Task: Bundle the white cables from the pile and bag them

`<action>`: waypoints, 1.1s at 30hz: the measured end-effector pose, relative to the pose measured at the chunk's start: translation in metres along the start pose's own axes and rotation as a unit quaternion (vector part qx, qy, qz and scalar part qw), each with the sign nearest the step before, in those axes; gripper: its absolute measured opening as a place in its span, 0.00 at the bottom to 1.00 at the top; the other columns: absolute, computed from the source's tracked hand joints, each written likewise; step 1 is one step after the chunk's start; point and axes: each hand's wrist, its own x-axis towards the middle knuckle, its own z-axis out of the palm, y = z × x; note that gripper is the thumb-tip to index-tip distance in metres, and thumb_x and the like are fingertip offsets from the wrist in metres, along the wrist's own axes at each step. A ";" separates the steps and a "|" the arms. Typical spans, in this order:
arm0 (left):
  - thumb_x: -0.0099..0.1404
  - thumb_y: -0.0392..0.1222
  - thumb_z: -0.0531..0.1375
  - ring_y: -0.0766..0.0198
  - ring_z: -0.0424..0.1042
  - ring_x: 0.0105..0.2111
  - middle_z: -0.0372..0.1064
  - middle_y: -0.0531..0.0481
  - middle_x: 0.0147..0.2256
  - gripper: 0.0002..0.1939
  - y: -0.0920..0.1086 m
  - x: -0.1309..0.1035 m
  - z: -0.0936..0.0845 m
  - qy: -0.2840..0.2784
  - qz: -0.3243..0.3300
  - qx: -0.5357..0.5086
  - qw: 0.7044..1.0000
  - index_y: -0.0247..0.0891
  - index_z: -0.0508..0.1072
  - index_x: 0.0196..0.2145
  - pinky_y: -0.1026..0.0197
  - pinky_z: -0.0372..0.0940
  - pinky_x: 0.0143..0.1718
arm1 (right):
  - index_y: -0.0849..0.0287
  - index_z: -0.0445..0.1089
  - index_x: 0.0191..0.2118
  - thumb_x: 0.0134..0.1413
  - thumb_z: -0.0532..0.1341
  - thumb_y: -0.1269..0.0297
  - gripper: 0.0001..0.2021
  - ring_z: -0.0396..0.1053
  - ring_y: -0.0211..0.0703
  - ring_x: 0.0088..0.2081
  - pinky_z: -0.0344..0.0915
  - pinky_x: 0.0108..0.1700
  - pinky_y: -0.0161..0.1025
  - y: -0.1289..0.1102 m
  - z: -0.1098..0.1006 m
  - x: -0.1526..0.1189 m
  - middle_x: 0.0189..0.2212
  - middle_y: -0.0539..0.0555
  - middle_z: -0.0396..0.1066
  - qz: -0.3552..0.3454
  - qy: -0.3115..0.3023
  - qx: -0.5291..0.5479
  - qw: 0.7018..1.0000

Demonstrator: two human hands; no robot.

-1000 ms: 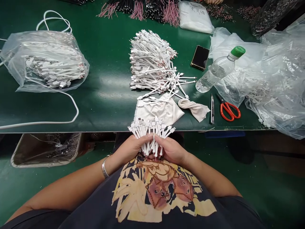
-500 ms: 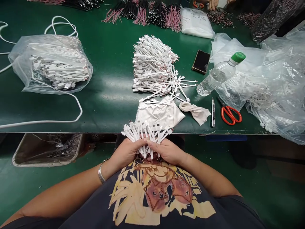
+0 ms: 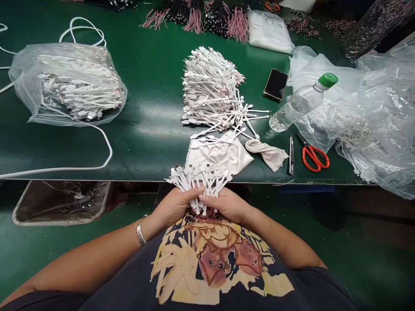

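Observation:
A fanned bunch of short white USB cables point(image 3: 199, 175) is held close to my body, just in front of the table edge. My left hand point(image 3: 177, 204) is closed round its left side, thumb laid across the cables. From the other side my right hand point(image 3: 228, 203) grips the same bunch, its thumb close to the left one. The metal plugs point up and away from me; bare wire ends stick out below my thumbs. Beyond the bunch, a white cloth point(image 3: 220, 155) lies on the table with a few cables on it. Behind that spreads a big pile of the same cables point(image 3: 210, 93).
A clear bag of cables point(image 3: 78, 86) lies left beside a white cord point(image 3: 81, 165). Rightward are a twisted cloth point(image 3: 268, 153), a knife point(image 3: 291, 154), red-handled scissors point(image 3: 314, 159), a bottle point(image 3: 296, 106), a phone point(image 3: 275, 84) and plastic bags point(image 3: 382, 112). A bin point(image 3: 61, 216) stands below.
Both hands stay closed on the cable bunch, with the thumbs shifted slightly across it. The view has moved a little. The other person's fingers at the top no longer show.

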 end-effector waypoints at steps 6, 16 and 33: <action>0.55 0.43 0.65 0.61 0.73 0.30 0.77 0.46 0.34 0.16 0.003 -0.003 0.004 -0.001 -0.006 0.001 1.000 0.33 0.76 0.41 0.60 0.66 0.38 | 0.62 0.73 0.40 0.49 0.61 0.44 0.23 0.68 0.36 0.24 0.66 0.29 0.35 0.010 -0.009 0.000 0.26 0.52 0.73 0.011 0.010 0.029 0.999; 0.54 0.43 0.66 0.56 0.71 0.45 0.75 0.47 0.44 0.21 0.006 0.003 0.010 -0.002 0.018 0.060 0.998 0.37 0.74 0.46 0.59 0.62 0.50 | 0.60 0.70 0.49 0.53 0.56 0.43 0.27 0.70 0.44 0.41 0.63 0.50 0.43 -0.002 -0.008 -0.006 0.38 0.55 0.74 -0.061 -0.012 -0.054 0.997; 0.56 0.44 0.64 0.60 0.72 0.26 0.75 0.47 0.33 0.15 0.002 0.000 0.012 -0.005 -0.003 0.039 0.999 0.35 0.75 0.40 0.58 0.68 0.30 | 0.63 0.71 0.36 0.51 0.56 0.40 0.26 0.69 0.38 0.24 0.67 0.28 0.36 0.009 -0.013 -0.006 0.25 0.52 0.70 -0.004 0.005 0.000 1.000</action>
